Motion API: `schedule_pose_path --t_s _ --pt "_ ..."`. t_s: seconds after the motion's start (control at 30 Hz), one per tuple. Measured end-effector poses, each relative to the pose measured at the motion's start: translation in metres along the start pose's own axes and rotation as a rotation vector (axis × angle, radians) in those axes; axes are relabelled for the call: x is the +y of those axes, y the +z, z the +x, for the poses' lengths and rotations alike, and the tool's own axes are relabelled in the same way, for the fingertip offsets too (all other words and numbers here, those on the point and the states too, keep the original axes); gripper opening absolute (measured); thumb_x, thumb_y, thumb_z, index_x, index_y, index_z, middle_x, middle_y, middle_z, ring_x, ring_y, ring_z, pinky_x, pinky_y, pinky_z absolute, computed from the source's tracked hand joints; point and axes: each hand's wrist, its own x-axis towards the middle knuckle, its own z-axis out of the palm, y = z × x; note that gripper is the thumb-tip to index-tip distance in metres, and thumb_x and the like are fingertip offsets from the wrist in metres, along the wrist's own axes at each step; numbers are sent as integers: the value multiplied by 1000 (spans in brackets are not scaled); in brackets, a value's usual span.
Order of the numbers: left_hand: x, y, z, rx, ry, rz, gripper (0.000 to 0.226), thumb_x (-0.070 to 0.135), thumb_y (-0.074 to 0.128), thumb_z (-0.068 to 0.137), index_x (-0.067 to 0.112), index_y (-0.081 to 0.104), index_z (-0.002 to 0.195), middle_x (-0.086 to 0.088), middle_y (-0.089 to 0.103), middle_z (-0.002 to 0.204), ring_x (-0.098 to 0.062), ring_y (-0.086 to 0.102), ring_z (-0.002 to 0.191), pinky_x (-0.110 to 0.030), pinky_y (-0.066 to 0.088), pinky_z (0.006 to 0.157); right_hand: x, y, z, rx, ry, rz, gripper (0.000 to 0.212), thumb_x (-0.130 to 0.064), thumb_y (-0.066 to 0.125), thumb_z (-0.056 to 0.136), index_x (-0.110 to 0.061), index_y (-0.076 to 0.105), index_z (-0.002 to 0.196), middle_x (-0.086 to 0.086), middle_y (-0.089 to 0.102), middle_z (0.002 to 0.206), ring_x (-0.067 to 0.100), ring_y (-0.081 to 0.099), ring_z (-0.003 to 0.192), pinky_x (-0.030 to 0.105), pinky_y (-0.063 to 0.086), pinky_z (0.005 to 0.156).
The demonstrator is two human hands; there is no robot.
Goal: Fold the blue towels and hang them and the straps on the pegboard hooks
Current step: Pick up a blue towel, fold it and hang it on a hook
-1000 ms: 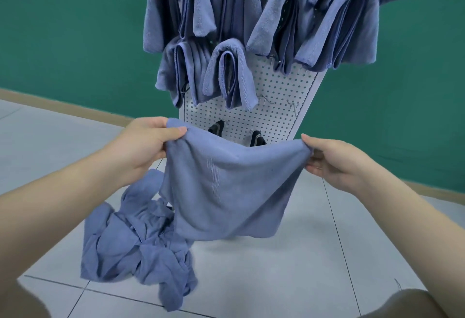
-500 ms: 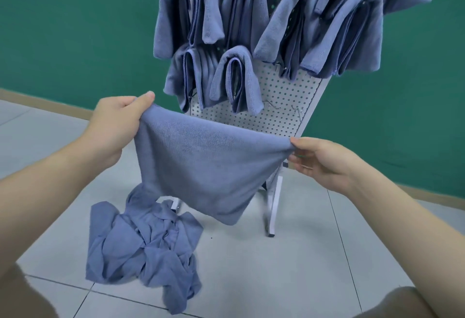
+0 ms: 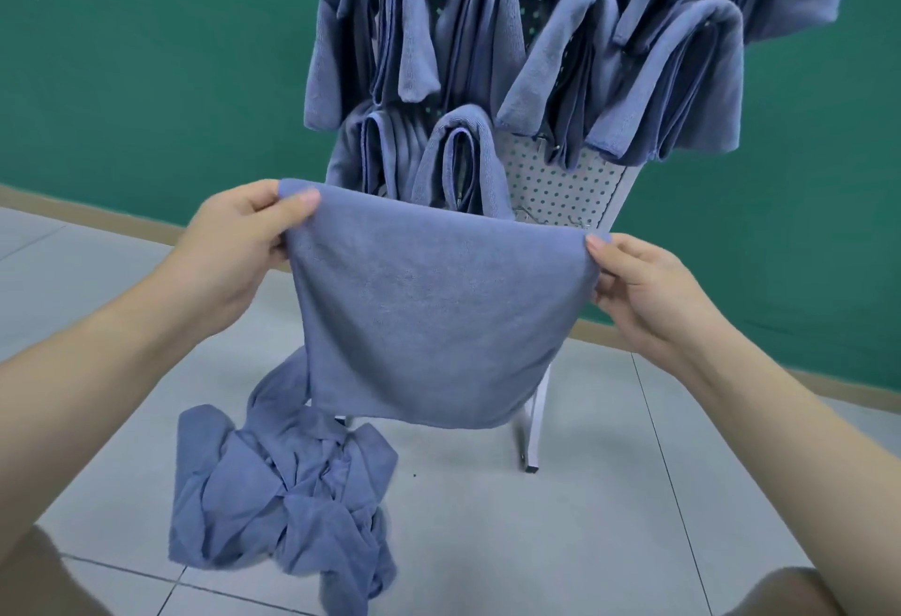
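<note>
Both hands, left (image 3: 234, 250) and right (image 3: 648, 293), pinch the top corners of a soft blue microfibre towel (image 3: 434, 323) stretched before the white perforated pegboard (image 3: 560, 186); a loosened pinch could drop it onto the crumpled blue towel heap (image 3: 287, 493) below the pegboard.

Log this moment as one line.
left hand: pinches blue microfibre towel corner | right hand: pinches opposite corner | white pegboard: behind

- The towel (image 3: 439, 323) being held is soft, matt blue cloth with a fine nap.
- The pile (image 3: 283, 493) at seven o'clock is the same cloth, crumpled.
- The pegboard (image 3: 560, 186) looks smooth, white and perforated.
- The floor (image 3: 585, 518) is tiled, faintly glossy.
</note>
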Motion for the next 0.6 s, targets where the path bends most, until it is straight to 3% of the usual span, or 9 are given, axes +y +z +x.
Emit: schedule_pose_path --t_s 0.13,0.23,0.37,0.43,0.5,0.6 --pt "-5 0 1 21 0 6 14 0 63 96 12 70 98 5 78 82 -8 72 76 -19 58 70 -3 -10 3 56 -53 -34 5 -7 65 98 -7 66 92 -1 71 76 9 63 66 22 52 69" --pt "-18 1 5 94 -76 22 13 0 67 95 12 68 90 7 76 71 -5 70 68 -19 58 66 4 -15 6 117 3 -82 14 -9 72 94 -9 59 91 -4 68 67 13 63 67 27 54 69" --pt "-29 11 7 180 -128 65 23 2 74 91 16 57 94 -3 76 79 -16 68 69 -32 59 68 15 -19 9 0 170 -57 30 -13 76 92 3 69 117 17 77 107 27 71 92 41 62 84" --pt "-43 11 9 173 -173 183 32 3 79 87 18 55 99 -9 74 87 -21 66 73 -38 58 71 22 -18 7 -52 245 -85 19 -8 72 93 4 73 107 16 78 103 22 74 90 32 62 82" --pt "-61 9 8 166 -287 312 30 4 84 82 10 65 104 -17 73 99 -26 67 83 -47 61 84 36 -17 1 -76 334 -182 11 -6 72 93 4 72 98 13 78 97 18 74 83 25 61 75" --pt "-76 13 6 125 -400 270 22 2 83 81 -11 69 91 -24 72 94 -27 66 81 -56 60 90 58 -18 -4 -85 410 -312 14 -8 74 93 -3 65 83 11 73 88 17 71 76 27 61 76"
